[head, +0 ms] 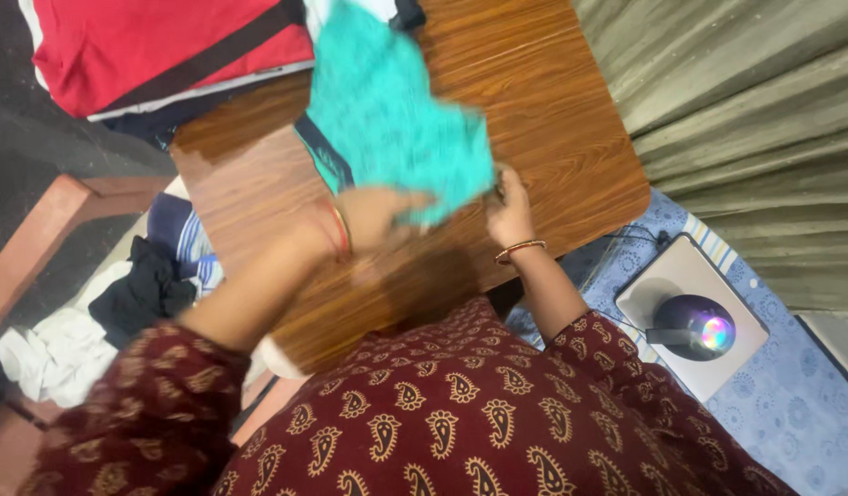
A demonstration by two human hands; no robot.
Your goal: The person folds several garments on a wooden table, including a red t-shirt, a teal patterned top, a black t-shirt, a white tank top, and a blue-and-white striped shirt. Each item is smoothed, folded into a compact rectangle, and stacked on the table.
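Both arms reach forward from the body, sleeves of dark red paisley cloth ending above the elbows, forearms bare. Left hand (378,216) out ahead, palm turned down, fingers (415,204) curled closed in a pinch; blurred by motion. Red thread and a thin bangle at the left wrist. Right hand (508,207) level with the left and near it, wrist bent, fingers (499,184) gathered tight in a grip. A thin bangle circles the right wrist. Elbows bent, right forearm angled inward.

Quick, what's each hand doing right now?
Left hand: closed on the teal cloth.
Right hand: gripping the same cloth's edge.
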